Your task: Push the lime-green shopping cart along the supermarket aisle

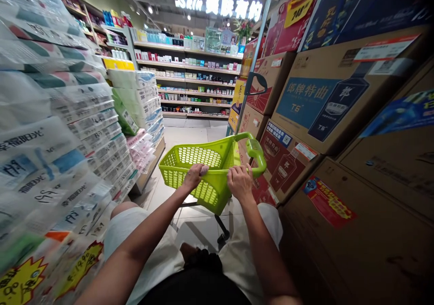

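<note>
A lime-green plastic shopping cart (212,192) stands in front of my legs, turned sideways, with its handle to the right. My left hand (193,177) is closed at the near rim of its basket. A small pale pinkish thing (204,170) sticks out by the fingertips of that hand; its kind is too small to make out. Farther right along the same rim, my right hand (240,182) grips the cart with fingers curled over the edge, close to the curved handle (259,153). The inside of the basket is partly hidden by its near wall.
Stacked packs of tissue paper (91,129) line the left side, close to my left arm. Cardboard liquor cartons (305,101) are piled high on the right. A metal pole (259,47) rises beside them. Tiled floor (190,132) leads to shelves of cosmetics (190,72) at the back.
</note>
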### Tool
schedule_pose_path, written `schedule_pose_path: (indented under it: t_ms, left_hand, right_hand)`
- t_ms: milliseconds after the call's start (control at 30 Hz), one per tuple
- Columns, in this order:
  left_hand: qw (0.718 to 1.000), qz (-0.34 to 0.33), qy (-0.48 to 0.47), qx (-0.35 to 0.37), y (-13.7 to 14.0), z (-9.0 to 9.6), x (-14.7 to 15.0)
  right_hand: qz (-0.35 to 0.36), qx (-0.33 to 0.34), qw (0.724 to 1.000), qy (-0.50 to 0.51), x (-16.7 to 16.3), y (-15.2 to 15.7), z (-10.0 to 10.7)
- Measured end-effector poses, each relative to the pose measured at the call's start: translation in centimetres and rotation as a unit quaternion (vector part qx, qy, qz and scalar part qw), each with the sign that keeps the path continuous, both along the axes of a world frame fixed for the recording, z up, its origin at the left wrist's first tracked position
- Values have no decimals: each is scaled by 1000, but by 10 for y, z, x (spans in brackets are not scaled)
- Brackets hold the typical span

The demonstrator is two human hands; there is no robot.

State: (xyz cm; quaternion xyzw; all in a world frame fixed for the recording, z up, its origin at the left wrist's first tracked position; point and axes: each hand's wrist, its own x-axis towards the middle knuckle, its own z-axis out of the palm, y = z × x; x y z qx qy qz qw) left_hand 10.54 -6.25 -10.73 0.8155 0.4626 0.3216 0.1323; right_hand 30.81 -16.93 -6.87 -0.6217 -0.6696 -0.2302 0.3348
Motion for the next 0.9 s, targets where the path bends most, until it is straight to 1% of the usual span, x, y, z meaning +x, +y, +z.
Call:
schedule_pose_path:
  t_ms: [33,67,100,200,233,267,300,367,433,467,567,633,700,800,833,900]
  left_hand:
    - [1000,22,-1,-6,0,-1,-1]
    - [1000,29,-7,-9,-1,-3,0]
    - [1000,16,-15,-8,-3,-4,3]
    - [997,-71,-30,11,-10,-7,8]
    - [996,-84,-27,15,-10,-8,6]
    - [997,-79,-20,15,-10,-8,2]
    - [998,-58,-10,11,-9,-8,-4]
    - [1000,0,10,-1,-7,-9,-15]
    - [999,34,22,-10,-7,-9,-15]
    - [999,31,23,-9,-8,-9,-11]
    - [1000,-18,16,3,-13,-9,2]
    - [999,-33,17,3,-14,-10,-5]
    - [1000,-9,22,-6,-13,-14,-26]
    - [998,60,19,-7,-14,-19,-54]
    - [998,68,12,-3,-16,-21,-57]
    - [999,44,-4,8,-20,-24,-54]
  right_hand:
    - [0,-6,1000,0,0,2,-1]
    - [0,-11,1000,0,-1,4,-2]
    - [3,-17,1000,-1,-1,6,-3]
    - [19,-35,999,-3,-3,13,-7]
    - [24,-40,999,-1,-3,15,-8]
    - [26,-43,999,1,-2,16,-11]
    - [26,-44,999,4,-1,18,-13]
    - [22,-45,999,6,0,20,-17]
    - [17,-51,999,2,-1,23,-20]
    - [16,-56,998,-2,-3,24,-21]
    - [21,-78,997,-16,-9,27,-24]
    - [30,-87,996,-20,-9,28,-26]
    - [39,-90,995,-21,-6,27,-29]
    - [41,-95,994,-24,-4,30,-31]
    - [39,-98,994,-25,-5,31,-32]
    - [38,-107,993,-28,-10,35,-33]
